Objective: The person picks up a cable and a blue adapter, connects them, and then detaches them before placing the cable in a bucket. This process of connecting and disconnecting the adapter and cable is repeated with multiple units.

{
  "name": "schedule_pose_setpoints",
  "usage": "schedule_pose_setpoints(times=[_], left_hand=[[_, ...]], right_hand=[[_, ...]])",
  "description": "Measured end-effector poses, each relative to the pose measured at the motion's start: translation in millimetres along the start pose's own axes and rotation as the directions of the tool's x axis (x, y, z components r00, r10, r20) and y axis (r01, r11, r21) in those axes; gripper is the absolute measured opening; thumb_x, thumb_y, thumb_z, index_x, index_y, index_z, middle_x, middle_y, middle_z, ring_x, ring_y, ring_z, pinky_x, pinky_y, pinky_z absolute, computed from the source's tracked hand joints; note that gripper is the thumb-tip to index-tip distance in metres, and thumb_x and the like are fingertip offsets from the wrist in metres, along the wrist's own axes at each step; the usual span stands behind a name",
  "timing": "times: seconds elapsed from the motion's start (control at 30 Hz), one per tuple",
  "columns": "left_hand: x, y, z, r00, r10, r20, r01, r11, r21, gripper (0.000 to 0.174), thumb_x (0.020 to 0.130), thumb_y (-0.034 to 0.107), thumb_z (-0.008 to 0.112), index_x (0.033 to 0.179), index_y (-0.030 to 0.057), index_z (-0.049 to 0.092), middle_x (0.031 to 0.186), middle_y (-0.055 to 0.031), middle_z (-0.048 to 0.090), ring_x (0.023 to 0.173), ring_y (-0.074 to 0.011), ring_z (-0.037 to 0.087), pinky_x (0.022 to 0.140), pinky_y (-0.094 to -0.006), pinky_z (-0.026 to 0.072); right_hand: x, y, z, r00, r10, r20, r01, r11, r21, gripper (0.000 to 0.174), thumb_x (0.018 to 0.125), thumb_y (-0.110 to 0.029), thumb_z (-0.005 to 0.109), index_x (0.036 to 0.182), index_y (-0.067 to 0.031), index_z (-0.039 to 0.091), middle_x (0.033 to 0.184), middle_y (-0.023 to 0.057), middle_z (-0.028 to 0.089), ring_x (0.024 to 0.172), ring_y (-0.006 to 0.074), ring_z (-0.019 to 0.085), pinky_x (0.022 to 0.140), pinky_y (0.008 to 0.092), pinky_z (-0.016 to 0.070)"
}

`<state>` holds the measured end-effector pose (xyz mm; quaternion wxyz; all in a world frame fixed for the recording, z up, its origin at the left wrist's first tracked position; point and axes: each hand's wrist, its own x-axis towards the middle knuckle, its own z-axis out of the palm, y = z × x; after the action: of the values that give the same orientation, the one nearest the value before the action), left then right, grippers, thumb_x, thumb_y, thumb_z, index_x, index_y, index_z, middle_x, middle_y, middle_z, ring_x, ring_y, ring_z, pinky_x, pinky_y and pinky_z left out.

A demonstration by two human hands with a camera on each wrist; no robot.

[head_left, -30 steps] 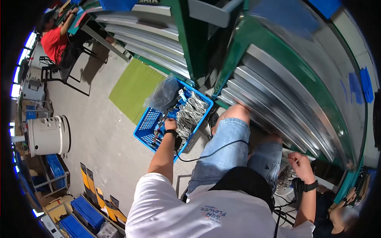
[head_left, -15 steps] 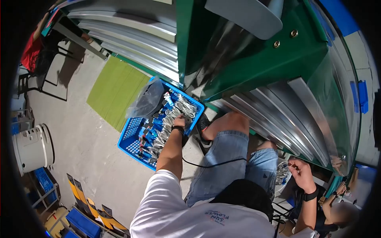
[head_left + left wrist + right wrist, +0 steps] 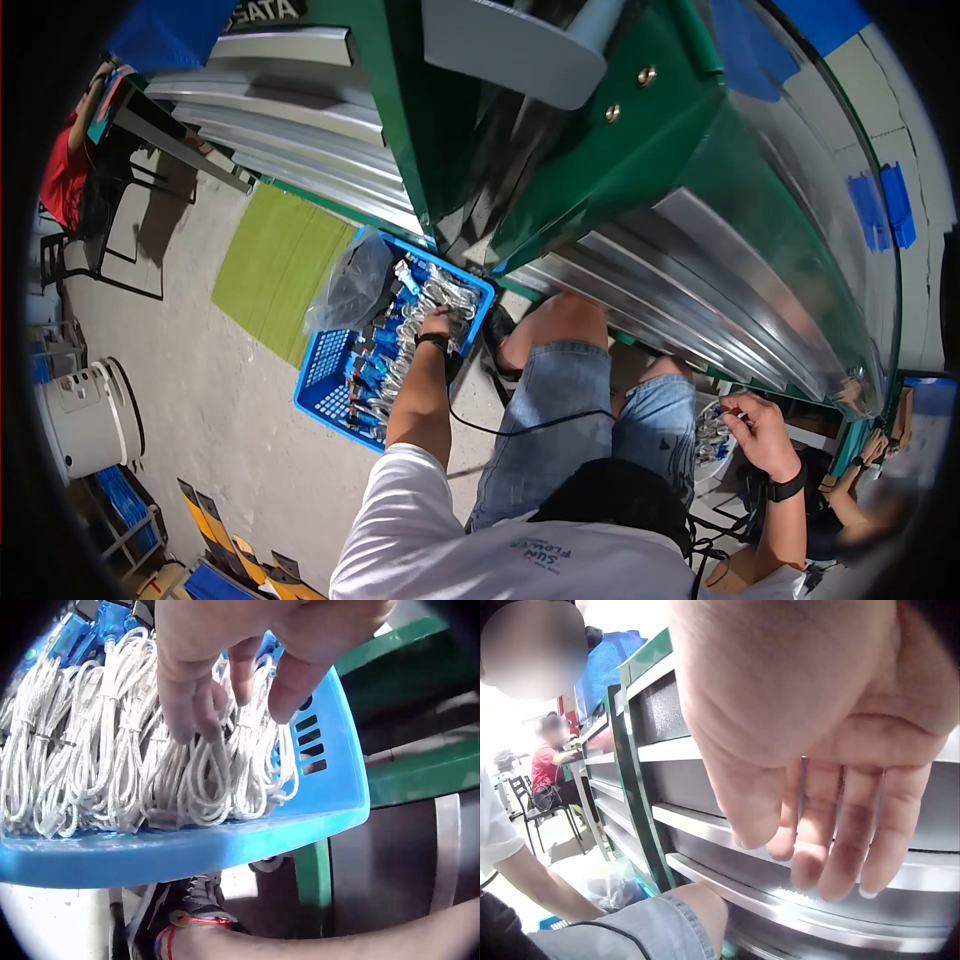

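A blue basket (image 3: 330, 425) on the floor holds many bundled grey-white cables (image 3: 458, 292) with blue and black connectors. My left hand (image 3: 434, 325) reaches in among them. In the left wrist view, bent fingers of the left hand (image 3: 247, 660) touch the cable loops (image 3: 97, 757), thumb apart from the fingers, near the basket's end wall (image 3: 337, 750); no bundle is lifted. My right hand (image 3: 765, 440) hangs in the air beside my knee; in the right wrist view the right hand (image 3: 810, 750) has loosely bent fingers and holds nothing.
Clear plastic (image 3: 352, 280) drapes over the basket's far side, by a green mat (image 3: 285, 265). Green-framed metal shelving (image 3: 680, 290) stands in front of my knees. More cables (image 3: 712, 437) lie right of my knee. One person (image 3: 68, 180) sits far left, another (image 3: 850, 505) is at right.
My left hand has moved from the connectors to the cable loops nearer the basket's right end. My right hand has stayed beside my knee. The head view has shifted.
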<state>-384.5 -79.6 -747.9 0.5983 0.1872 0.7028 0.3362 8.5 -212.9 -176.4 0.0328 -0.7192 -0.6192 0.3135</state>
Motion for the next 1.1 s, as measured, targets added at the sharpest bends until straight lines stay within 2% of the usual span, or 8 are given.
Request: schedule_pose_setpoints(times=[0.07,0.27,0.37,0.53,0.57,0.7,0.9,1.1], left_hand=[[-1,12,2,0.981,-0.047,0.189,0.003,0.974,0.224,0.040,0.074,0.012,0.064,0.113,0.0042,0.058,0.093,-0.0080,0.064,0.079,-0.0207,0.057,0.057,-0.0334,0.0430],[-11,24,-7,0.984,0.024,0.175,-0.110,0.855,0.507,0.037,0.068,0.022,0.071,0.097,0.0002,0.066,0.088,-0.0092,0.067,0.078,-0.0185,0.060,0.070,-0.0311,0.0472],[-25,29,5,0.925,0.178,-0.336,-0.080,0.955,0.285,0.022,0.061,0.013,0.075,0.069,-0.0041,0.063,0.071,-0.0104,0.064,0.064,-0.0189,0.060,0.058,-0.0312,0.0474],[-77,86,7,0.962,-0.126,-0.243,0.037,0.940,-0.339,0.007,0.070,0.001,0.061,0.072,-0.0048,0.057,0.071,-0.0137,0.061,0.056,-0.0225,0.059,0.053,-0.0352,0.0483],[-59,70,7,0.978,-0.114,-0.174,-0.013,0.801,-0.599,0.006,0.071,-0.001,0.058,0.075,-0.0054,0.056,0.071,-0.0146,0.061,0.058,-0.0242,0.060,0.054,-0.0358,0.0492],[-152,150,11,0.989,0.061,0.135,0.061,0.662,-0.747,0.010,0.077,-0.001,0.054,0.086,-0.0004,0.052,0.076,-0.0098,0.056,0.071,-0.0224,0.055,0.072,-0.0361,0.0481],[-353,274,34,0.700,0.708,-0.094,-0.584,0.491,-0.647,0.029,0.085,-0.001,0.048,0.114,0.0005,0.046,0.086,-0.0039,0.051,0.076,-0.0132,0.051,0.072,-0.0288,0.0448],[-504,338,89,0.397,0.887,0.236,-0.598,0.445,-0.666,0.050,0.084,-0.002,0.051,0.130,0.0010,0.032,0.098,-0.0078,0.048,0.081,-0.0168,0.054,0.074,-0.0351,0.0496]], right_hand=[[-2,1,-4,1.000,0.002,-0.015,-0.002,1.000,-0.005,0.020,0.076,-0.002,0.061,0.096,0.0028,0.059,0.084,0.0155,0.062,0.072,0.0266,0.062,0.063,0.0325,0.0485],[-11,-6,-7,0.999,0.035,-0.021,-0.036,0.999,-0.024,0.021,0.077,-0.003,0.061,0.096,0.0026,0.059,0.082,0.0153,0.061,0.071,0.0276,0.062,0.063,0.0333,0.0487],[-9,-7,-5,0.998,-0.051,-0.047,0.051,0.999,-0.009,0.021,0.076,-0.004,0.062,0.096,0.0021,0.060,0.081,0.0151,0.060,0.071,0.0279,0.061,0.063,0.0338,0.0482],[-7,-12,-8,0.989,-0.149,-0.018,0.149,0.989,-0.009,0.020,0.076,-0.004,0.062,0.095,0.0012,0.060,0.082,0.0150,0.060,0.072,0.0294,0.061,0.064,0.0344,0.0476],[-7,-13,-9,0.981,-0.191,-0.028,0.191,0.982,-0.014,0.019,0.076,-0.004,0.062,0.095,0.0012,0.060,0.083,0.0150,0.060,0.072,0.0301,0.061,0.064,0.0342,0.0477],[-9,-18,-16,0.961,-0.274,-0.039,0.276,0.959,0.063,0.020,0.077,-0.004,0.062,0.096,0.0006,0.060,0.086,0.0148,0.061,0.074,0.0327,0.060,0.065,0.0341,0.0482],[-33,-20,-37,0.852,-0.505,-0.140,0.511,0.860,0.002,0.022,0.076,-0.009,0.064,0.097,-0.0041,0.061,0.087,0.0119,0.062,0.075,0.0303,0.060,0.066,0.0358,0.0495],[-75,-6,-70,0.645,-0.714,-0.273,0.725,0.685,-0.078,0.023,0.077,-0.011,0.064,0.099,-0.0069,0.060,0.086,0.0093,0.062,0.073,0.0279,0.060,0.062,0.0338,0.0506]])
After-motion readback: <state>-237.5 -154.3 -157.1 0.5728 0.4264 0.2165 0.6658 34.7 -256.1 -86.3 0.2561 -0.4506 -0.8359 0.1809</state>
